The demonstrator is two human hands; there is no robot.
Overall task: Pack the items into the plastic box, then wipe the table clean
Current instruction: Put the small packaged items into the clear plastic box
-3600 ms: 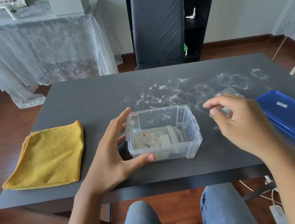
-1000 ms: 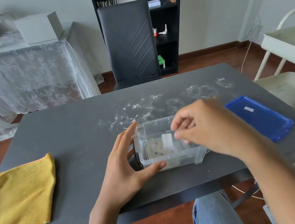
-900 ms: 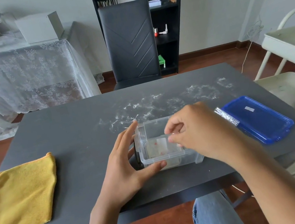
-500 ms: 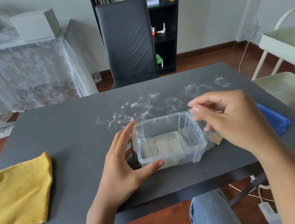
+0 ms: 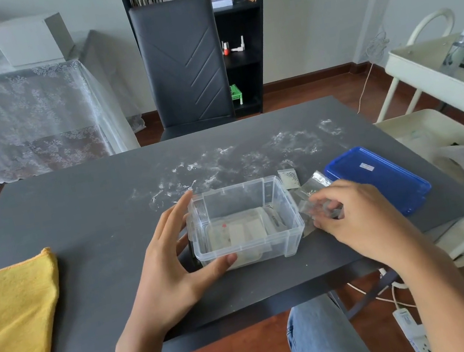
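A clear plastic box (image 5: 288, 212) stands near the front of the dark table (image 5: 81, 208), with several small packets lying flat inside. My left hand (image 5: 175, 266) holds the box's left side, thumb along the front wall and fingers up the left wall. My right hand (image 5: 352, 216) is just right of the box and pinches a small clear packet (image 5: 312, 208) on the table. Two more small packets (image 5: 288, 178) lie beside it. The blue lid (image 5: 380, 177) lies flat to the right. A folded yellow cloth (image 5: 10, 314) sits at the left.
White powdery smears (image 5: 237, 159) spread across the table's far middle. A black chair (image 5: 182, 60) stands behind the table, and a white cart (image 5: 440, 83) and white chair are close on the right. My knees are under the front edge.
My right hand has left the box, where it put a packet down, and has moved right to the table, where it now pinches another clear packet. My left hand stays on the box.
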